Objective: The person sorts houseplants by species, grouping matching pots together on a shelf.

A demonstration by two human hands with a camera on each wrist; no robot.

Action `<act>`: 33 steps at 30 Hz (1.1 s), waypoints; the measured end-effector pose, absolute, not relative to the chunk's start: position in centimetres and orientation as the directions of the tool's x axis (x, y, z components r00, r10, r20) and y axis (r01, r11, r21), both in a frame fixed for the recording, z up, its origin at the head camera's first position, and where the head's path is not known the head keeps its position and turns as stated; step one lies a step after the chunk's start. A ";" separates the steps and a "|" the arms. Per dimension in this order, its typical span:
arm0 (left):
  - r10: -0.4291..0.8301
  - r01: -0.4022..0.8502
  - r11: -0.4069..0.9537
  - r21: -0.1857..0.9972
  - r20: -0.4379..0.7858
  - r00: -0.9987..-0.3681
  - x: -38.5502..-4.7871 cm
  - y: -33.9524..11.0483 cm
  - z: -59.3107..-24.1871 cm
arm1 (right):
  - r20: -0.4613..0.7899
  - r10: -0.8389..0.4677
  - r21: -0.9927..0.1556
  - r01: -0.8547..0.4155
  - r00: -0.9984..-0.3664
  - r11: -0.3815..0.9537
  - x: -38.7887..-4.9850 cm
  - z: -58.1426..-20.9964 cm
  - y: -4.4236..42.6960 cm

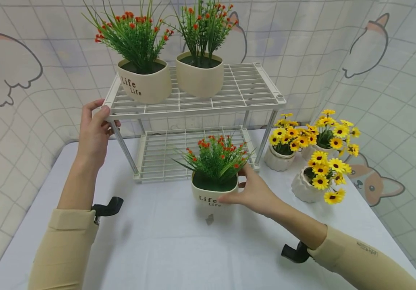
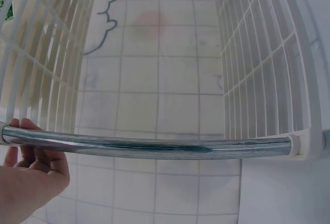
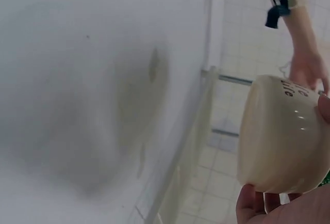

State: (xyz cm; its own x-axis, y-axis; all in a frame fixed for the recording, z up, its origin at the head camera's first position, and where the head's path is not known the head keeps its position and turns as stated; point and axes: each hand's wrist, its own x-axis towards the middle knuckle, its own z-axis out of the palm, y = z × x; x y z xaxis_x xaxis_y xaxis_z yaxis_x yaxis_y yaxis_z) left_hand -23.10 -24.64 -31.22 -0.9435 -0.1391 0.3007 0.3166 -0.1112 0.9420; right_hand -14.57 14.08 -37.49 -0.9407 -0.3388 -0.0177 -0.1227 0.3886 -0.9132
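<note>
My right hand [image 1: 253, 193] grips a cream oval pot [image 1: 208, 196] marked "Life", holding red-flowered greenery, in front of the rack's lower shelf. In the right wrist view the pot [image 3: 283, 136] is lifted off the table, fingers [image 3: 255, 203] and thumb on its sides. My left hand [image 1: 93, 137] holds the front left corner of the white two-tier wire rack [image 1: 197, 110]. In the left wrist view the left hand's fingers [image 2: 38, 157] curl round the metal post [image 2: 154, 147]. Two similar pots [image 1: 150, 84] stand on the upper shelf.
Several small white pots with yellow flowers [image 1: 307, 187] stand right of the rack on the white-covered table [image 1: 171, 249]. A tiled-pattern curtain [image 1: 302, 48] with cartoon animals hangs behind and at the sides. Black wrist mounts [image 1: 295, 253] stick out from both sleeves.
</note>
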 end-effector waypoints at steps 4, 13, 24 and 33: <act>-0.142 0.309 -0.106 0.945 0.294 -0.945 -23.1 -24.6 -31.2 | -0.016 -0.312 -0.915 -0.112 -0.950 0.388 -14.4 -36.3 15.2; -0.147 0.310 -0.099 0.945 0.294 -0.944 -23.2 -24.5 -31.2 | 0.048 -0.295 -0.952 -0.133 -0.954 0.277 -13.9 -32.4 17.1; -0.152 0.299 -0.091 0.950 0.284 -0.947 -23.1 -24.6 -31.2 | 0.137 -0.269 -0.958 -0.196 -0.953 0.209 -13.2 -27.5 18.2; -0.152 0.301 -0.097 0.948 0.285 -0.946 -23.2 -24.5 -31.2 | 0.263 -0.207 -0.948 -0.292 -0.942 0.124 -14.6 -24.2 18.6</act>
